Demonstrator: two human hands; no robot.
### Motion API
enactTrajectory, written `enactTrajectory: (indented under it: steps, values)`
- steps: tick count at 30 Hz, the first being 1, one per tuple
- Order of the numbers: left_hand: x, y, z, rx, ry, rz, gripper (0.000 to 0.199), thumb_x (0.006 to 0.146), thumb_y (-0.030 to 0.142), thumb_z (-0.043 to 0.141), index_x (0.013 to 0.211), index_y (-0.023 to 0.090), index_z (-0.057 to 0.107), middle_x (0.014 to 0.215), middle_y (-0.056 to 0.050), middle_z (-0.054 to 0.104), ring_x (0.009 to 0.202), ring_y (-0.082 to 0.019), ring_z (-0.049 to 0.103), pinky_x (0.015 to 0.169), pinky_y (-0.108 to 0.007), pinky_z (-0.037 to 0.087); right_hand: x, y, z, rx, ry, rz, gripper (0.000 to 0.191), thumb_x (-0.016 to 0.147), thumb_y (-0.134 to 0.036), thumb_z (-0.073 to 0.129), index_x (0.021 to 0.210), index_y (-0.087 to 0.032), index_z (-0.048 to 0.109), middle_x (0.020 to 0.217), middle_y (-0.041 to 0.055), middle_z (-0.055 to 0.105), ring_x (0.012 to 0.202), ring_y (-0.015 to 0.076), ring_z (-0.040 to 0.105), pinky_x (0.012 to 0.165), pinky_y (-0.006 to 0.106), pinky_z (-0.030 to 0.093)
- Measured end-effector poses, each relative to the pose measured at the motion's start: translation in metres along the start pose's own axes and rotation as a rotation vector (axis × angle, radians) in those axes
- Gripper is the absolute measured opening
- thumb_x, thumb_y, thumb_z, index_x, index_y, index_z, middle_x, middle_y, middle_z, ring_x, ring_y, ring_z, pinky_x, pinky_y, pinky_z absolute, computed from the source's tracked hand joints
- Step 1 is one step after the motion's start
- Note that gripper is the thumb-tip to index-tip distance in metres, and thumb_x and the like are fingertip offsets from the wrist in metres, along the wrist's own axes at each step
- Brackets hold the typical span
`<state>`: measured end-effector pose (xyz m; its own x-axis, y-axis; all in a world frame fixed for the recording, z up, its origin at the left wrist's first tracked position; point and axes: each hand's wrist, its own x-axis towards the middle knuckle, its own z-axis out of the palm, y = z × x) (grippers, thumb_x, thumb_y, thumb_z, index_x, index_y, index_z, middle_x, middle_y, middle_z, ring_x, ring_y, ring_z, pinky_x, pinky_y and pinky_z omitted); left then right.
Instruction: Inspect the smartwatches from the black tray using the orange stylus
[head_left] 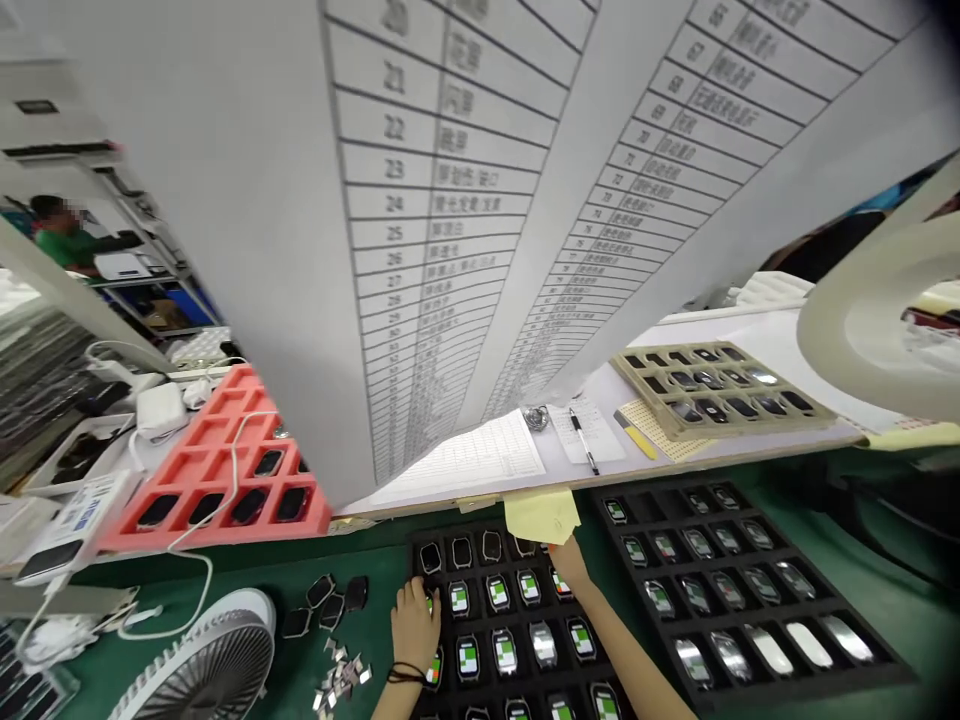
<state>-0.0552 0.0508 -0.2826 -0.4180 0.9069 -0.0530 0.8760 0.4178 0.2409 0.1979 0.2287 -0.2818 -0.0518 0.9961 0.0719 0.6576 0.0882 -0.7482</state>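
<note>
My left hand (415, 622), with a dark band at its wrist, lies over the left edge of a black foam tray (481, 625). Its fingers are stretched out and partly cover a watch there. At the tray's upper right, my right hand (571, 566) reaches under a hanging yellow note (541, 514), which hides its fingertips. A smartwatch (561, 584) with a lit screen sits just below that hand. Rows of square watches fill the tray; several, such as one smartwatch (505, 650), show green and white screens.
A second black tray (660, 625) of watches lies to the right. On the left are a fan (214, 665), loose watch cases (331, 612) and small metal pieces (345, 680). The shelf holds a red tray (217, 460), a beige tray (694, 425) and a pen (583, 440). Printed sheets (450, 230) hang close overhead.
</note>
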Motion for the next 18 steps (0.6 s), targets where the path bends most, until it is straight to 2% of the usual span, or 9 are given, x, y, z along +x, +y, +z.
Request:
enactTrajectory:
  steps: [3,6,10,13,15,18]
  values:
    - [0.003,-0.005,-0.002,-0.033,-0.021,-0.007,0.027,0.092,0.026,0.036,0.089,0.015,0.060,0.089,-0.011,0.062,0.090,-0.026,0.058,0.071,-0.033,0.045,-0.002,-0.004,-0.006,0.090,-0.038,0.039,0.033,0.065,-0.023,0.047,0.089,-0.020,0.069,0.061,0.0080,0.064,0.054,0.0255,0.061,0.049,0.035,0.046]
    - [0.004,-0.008,-0.006,-0.079,-0.048,-0.031,0.030,0.093,0.023,0.033,0.086,0.015,0.061,0.090,-0.011,0.061,0.092,-0.026,0.058,0.074,-0.035,0.046,-0.005,-0.007,-0.015,0.167,-0.045,0.087,0.028,0.066,-0.030,0.044,0.078,-0.021,0.068,0.048,0.0044,0.056,0.046,0.0269,0.058,0.044,0.037,0.044]
    - [0.000,-0.013,-0.017,-0.198,-0.110,-0.019,0.037,0.091,0.015,0.028,0.087,0.015,0.064,0.097,-0.013,0.062,0.093,-0.026,0.057,0.079,-0.037,0.046,-0.018,-0.015,-0.031,0.256,-0.013,0.138,0.032,0.072,-0.045,0.042,0.076,-0.022,0.065,0.048,0.0036,0.056,0.045,0.0269,0.059,0.047,0.038,0.048]
    - [-0.007,-0.023,-0.027,-0.338,-0.176,0.026,0.036,0.092,0.018,0.030,0.093,0.021,0.066,0.098,-0.008,0.066,0.095,-0.022,0.058,0.085,-0.035,0.046,-0.041,-0.020,-0.043,0.340,0.000,0.187,0.041,0.075,-0.056,0.042,0.081,-0.023,0.065,0.059,0.0056,0.063,0.044,0.0249,0.059,0.048,0.039,0.051]
    - [-0.011,-0.030,-0.032,-0.436,-0.221,0.032,0.036,0.093,0.024,0.031,0.099,0.026,0.066,0.096,-0.003,0.069,0.096,-0.021,0.059,0.087,-0.033,0.047,-0.065,-0.023,-0.047,0.485,-0.035,0.289,0.042,0.072,-0.062,0.050,0.086,-0.026,0.066,0.065,0.0057,0.066,0.043,0.0244,0.058,0.048,0.039,0.051]
    - [-0.014,-0.037,-0.034,-0.574,-0.260,0.000,0.033,0.091,0.030,0.036,0.100,0.029,0.067,0.097,-0.001,0.071,0.097,-0.020,0.062,0.089,-0.032,0.048,-0.107,-0.028,-0.046,0.597,-0.107,0.395,0.044,0.069,-0.067,0.054,0.087,-0.029,0.068,0.059,0.0050,0.063,0.044,0.0270,0.058,0.045,0.041,0.050]
